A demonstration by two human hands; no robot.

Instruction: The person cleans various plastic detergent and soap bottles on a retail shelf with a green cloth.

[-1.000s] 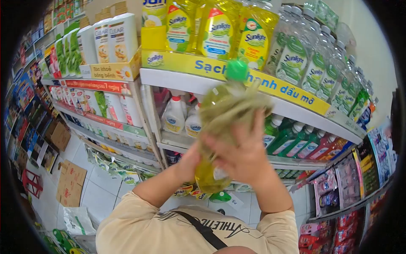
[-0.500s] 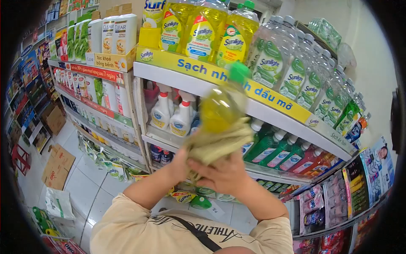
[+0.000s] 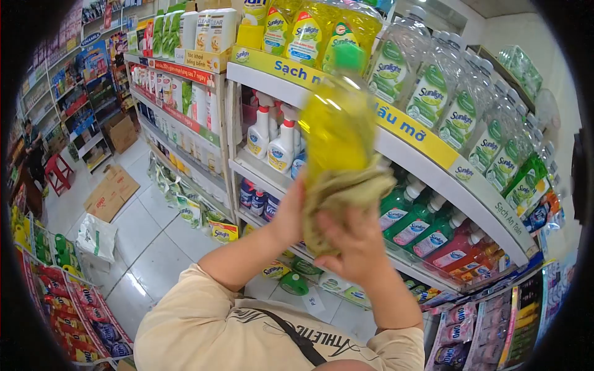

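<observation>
A clear bottle of yellow dish soap (image 3: 334, 127) with a green cap is raised in front of the shelves, blurred by motion and slightly tilted. My left hand (image 3: 291, 213) grips its left side low down, with the fingers partly hidden behind the bottle. A crumpled olive-beige cloth (image 3: 346, 195) wraps the lower part of the bottle. Through this cloth my right hand (image 3: 356, 244) presses on the bottle from the right, fingers bent around the fabric. The bottle's base is hidden by the cloth and hands.
Sunlight bottles (image 3: 427, 96) crowd the top shelf, with white spray bottles (image 3: 281, 145) and green bottles (image 3: 408, 216) below. Shampoo bottles (image 3: 215, 31) stand on the left shelf. A flattened carton (image 3: 111, 191) and a white bag (image 3: 97, 238) lie on the tiles. A person (image 3: 34, 148) is at far left.
The cloth now sits lower on the bottle, baring more of its yellow side. My right hand has shifted right. The view has turned left, bringing the person at far left into sight.
</observation>
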